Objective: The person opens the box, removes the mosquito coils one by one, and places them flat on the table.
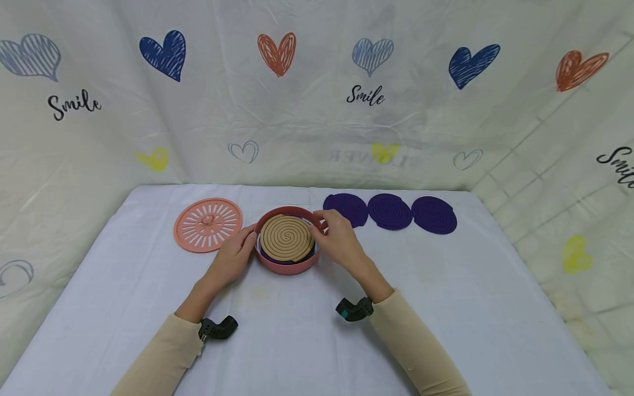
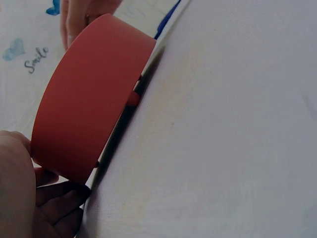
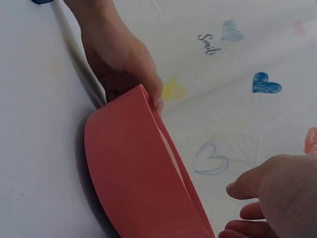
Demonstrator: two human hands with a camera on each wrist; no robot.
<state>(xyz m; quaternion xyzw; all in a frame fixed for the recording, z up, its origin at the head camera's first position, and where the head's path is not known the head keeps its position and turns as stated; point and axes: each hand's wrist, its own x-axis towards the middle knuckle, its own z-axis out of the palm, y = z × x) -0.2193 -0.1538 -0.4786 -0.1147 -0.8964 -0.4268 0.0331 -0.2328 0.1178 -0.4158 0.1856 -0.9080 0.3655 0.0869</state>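
A round red mosquito coil box (image 1: 289, 269) stands on the table in the middle of the head view. Inside it, a tan mosquito coil (image 1: 287, 238) lies on top of a purple one, of which just an edge shows. My left hand (image 1: 234, 257) grips the box's left side, with the thumb at the rim and fingers along the wall. At the right rim hovers my right hand (image 1: 342, 236), its thumb over the tan coil's edge. In the right wrist view that right hand (image 3: 277, 198) has thumb and fingers apart, with nothing visible between them.
A salmon slotted lid (image 1: 208, 242) with a small knob lies left of the box. Behind and to the right, three purple coils (image 1: 389, 212) form a row near the table's back edge. A white cloth (image 1: 297, 330) covers the table; a printed curtain hangs behind.
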